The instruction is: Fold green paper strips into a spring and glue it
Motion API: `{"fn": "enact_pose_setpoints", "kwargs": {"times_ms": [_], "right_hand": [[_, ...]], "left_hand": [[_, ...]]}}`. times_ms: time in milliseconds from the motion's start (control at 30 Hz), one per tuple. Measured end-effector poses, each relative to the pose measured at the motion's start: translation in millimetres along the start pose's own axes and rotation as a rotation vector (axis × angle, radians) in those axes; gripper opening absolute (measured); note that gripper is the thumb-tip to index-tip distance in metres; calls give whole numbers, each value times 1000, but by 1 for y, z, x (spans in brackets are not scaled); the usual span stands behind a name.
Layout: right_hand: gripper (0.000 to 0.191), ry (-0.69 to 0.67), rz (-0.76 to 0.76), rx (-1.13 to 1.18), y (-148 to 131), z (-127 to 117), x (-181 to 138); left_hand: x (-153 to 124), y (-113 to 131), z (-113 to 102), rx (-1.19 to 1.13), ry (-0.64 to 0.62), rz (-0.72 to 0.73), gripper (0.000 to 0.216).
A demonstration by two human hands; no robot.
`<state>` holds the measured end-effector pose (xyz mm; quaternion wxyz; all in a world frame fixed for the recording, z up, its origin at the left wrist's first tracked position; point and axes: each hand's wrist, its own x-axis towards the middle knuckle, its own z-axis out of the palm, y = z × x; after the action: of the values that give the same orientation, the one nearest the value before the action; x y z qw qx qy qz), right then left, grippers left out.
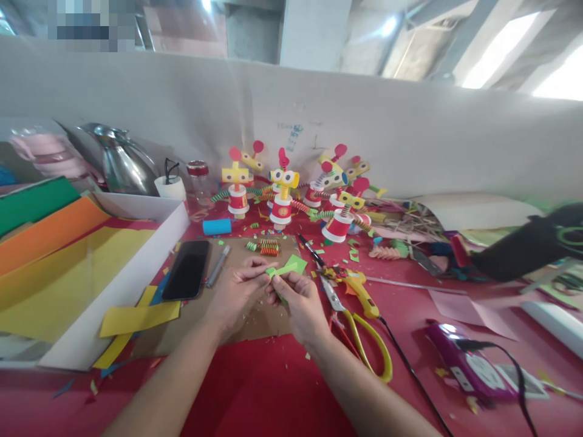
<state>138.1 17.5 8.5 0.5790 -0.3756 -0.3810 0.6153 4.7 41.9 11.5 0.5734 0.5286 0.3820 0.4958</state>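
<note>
My forearms (177, 376) extend over the red table (255, 394); my left hand (246, 284) and right hand (298, 297), both closed in a pinch, grip a green paper strip (286, 269) above brown cardboard (255, 321), with paper-cup figures (280, 210) standing beyond.

Craft workshop: glue gun (363, 294), scissors (334, 300), paper-cup figures (281, 210) crowding worktable (255, 388).

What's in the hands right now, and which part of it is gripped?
Green paper: the left hand and right hand pinch it close together near its left end. The far right end sticks out free; the hands hide the rest.
</note>
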Motion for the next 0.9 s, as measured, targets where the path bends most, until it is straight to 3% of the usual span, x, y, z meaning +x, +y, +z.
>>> {"fn": "enact_pose_setpoints", "kwargs": {"times_ms": [100, 300, 467, 733, 900], "right_hand": [[18, 46, -86, -1, 3, 1, -1], [15, 84, -147, -55, 5, 3, -3], [16, 99, -181, -81, 7, 4, -4], [22, 95, -44, -98, 9, 2, 0], [24, 185, -112, -144, -3, -2, 4]], "left_hand": [[-3, 0, 8, -78, 90, -52, 26], [-5, 1, 16, -206, 145, -78, 26], [-6, 0, 17, -292, 80, -68, 17], [-3, -3, 9, -302, 208, -181, 21], [0, -5, 5, -324, 208, -210, 22]]}}
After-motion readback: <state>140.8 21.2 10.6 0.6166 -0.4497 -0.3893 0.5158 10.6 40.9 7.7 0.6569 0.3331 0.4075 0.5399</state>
